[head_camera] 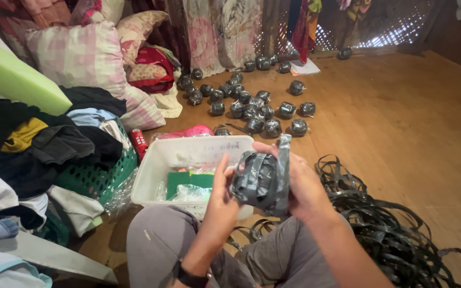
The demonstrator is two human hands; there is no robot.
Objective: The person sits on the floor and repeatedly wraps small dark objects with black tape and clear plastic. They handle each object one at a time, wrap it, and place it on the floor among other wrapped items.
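My left hand (221, 198) and right hand (301, 186) grip dark strap-wound ball (260, 178) over lap. White tub (180, 154) ahead, loose black strap pile (385, 224) at right, finished balls (252, 101) scattered across wood floor (401, 117).

The bare wooden plank floor (401, 106) carries everything here. A scatter of small dark strap-wound balls (252, 104) sits toward the far wall, loosely clustered. Nearer, a white rectangular plastic tub (158, 160) rests on the boards, with a green perforated plastic laundry basket (94, 178) heaped with clothes just beside it. On the right, a loose tangle of flat black plastic strapping (385, 224) sprawls over the planks. A white sheet of paper (305, 68) lies by the wall.
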